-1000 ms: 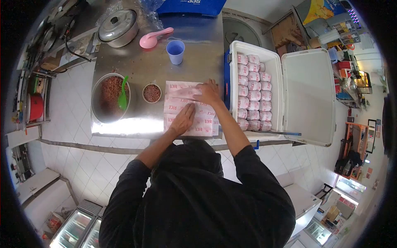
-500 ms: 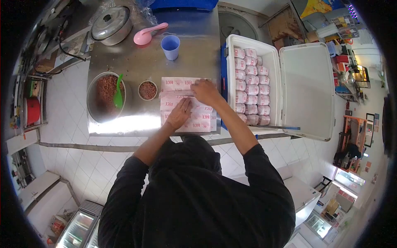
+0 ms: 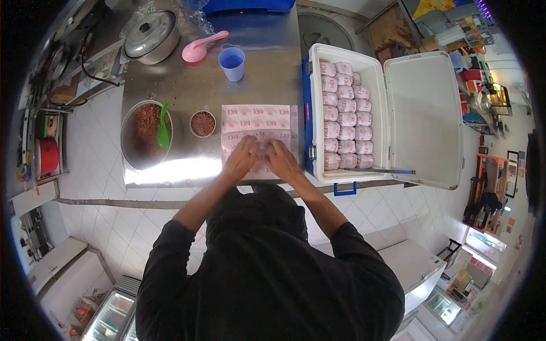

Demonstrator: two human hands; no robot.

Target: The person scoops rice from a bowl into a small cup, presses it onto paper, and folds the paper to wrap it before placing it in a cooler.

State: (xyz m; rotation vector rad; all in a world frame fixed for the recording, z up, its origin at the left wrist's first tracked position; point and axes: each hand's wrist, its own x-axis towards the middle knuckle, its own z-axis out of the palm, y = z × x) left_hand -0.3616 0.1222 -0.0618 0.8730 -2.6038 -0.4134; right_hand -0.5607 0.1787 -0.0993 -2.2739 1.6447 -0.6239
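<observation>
My left hand [image 3: 242, 159] and my right hand [image 3: 282, 160] lie side by side, palms down, on the near part of the printed paper wrappers [image 3: 259, 122], just left of the frame's centre. The fingers of both hands look flat and slightly spread on the paper, the fingertips almost meeting in the middle; whether they pinch an edge of a sheet I cannot tell. The wrappers are white with pink lettering, laid overlapping on the steel table [image 3: 199, 85], and their far rows show bare above my hands.

Just left of the wrappers stands a small bowl [image 3: 203, 123] of reddish-brown filling. Further left sits a large metal basin [image 3: 147, 134] holding the same stuff, with a green spoon [image 3: 163, 132] leaning in it. Toward the top of the frame, on the far part of the table, stand a blue cup [image 3: 232, 62], a pink ladle [image 3: 203, 47] lying beside it, and a lidded pot [image 3: 150, 35] in the upper left.

Right of the wrappers, close against the table's edge, an open cooler box [image 3: 372, 122] is packed with rows of wrapped packets [image 3: 345, 116], its white lid [image 3: 424, 116] thrown back to the right. My dark sleeves fill the lower middle of the frame.
</observation>
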